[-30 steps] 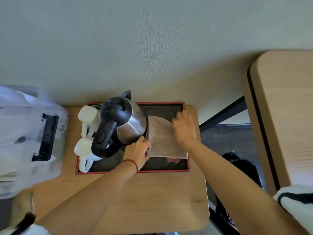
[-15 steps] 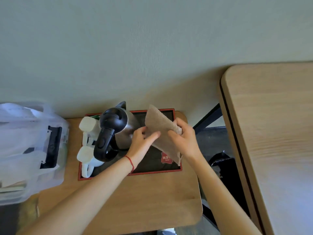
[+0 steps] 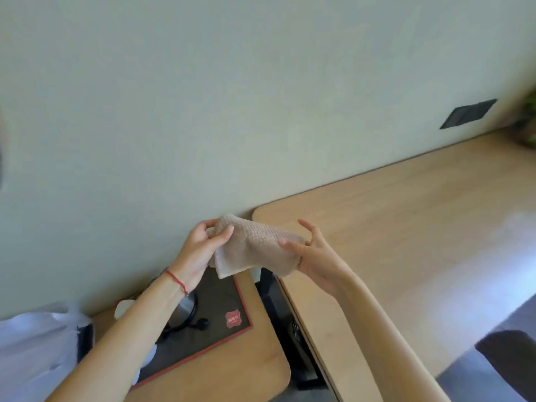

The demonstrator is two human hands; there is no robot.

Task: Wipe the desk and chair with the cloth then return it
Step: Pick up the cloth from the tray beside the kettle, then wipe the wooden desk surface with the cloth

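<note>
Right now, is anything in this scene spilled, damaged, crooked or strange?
Nothing stands out. Both hands, left and right, hold the beige cloth in the air by the corner of the bare wooden desk. The dark tray lies flat on the side table; no spill or damage shows.

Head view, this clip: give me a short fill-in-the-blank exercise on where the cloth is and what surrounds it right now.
1. The beige cloth is held in the air by ____ hands.
2. A red string circles the wrist of the ____ hand.
3. The dark tray on the small table has a ____ border.
4. The right hand is above the near end of the long wooden ____.

Missing words: both; left; red; desk
</note>
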